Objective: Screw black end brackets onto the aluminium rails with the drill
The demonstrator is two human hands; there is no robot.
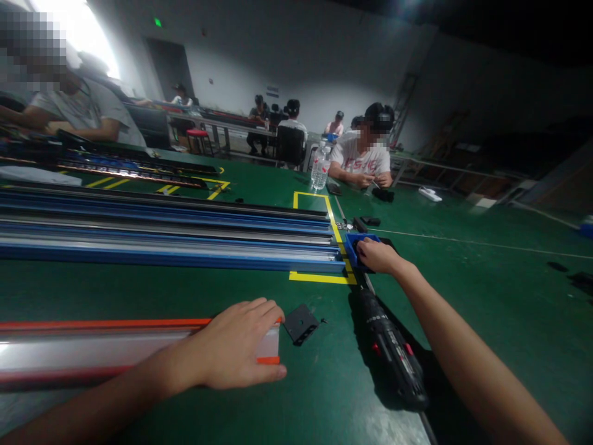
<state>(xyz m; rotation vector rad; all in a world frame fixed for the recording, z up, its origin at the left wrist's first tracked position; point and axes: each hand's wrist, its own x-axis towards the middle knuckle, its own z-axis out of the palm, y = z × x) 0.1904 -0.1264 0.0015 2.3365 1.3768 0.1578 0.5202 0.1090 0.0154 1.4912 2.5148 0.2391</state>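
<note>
My left hand [236, 346] lies over the right end of a long rail with orange edges [106, 346], its fingers and thumb spanning the rail's two edges. Just right of its fingertips, a black square plate [301, 324] lies flat, with a small dark screw [323, 321] beside it. My right hand [376, 254] reaches into a small blue bin [351, 242]. Its fingers are pinched together, and what they grip inside is hidden. Between my forearms a black power drill [393, 349] lies on the green table, its narrow end towards the bin.
Long blue and black rails [185, 244] lie across the table [486, 296], ending by a yellow tape outline [322, 279]. Water bottles [319, 170] stand farther back. A person [361, 157] sits opposite, another [92, 111] at the far left. Small black parts [365, 222] lie behind the bin.
</note>
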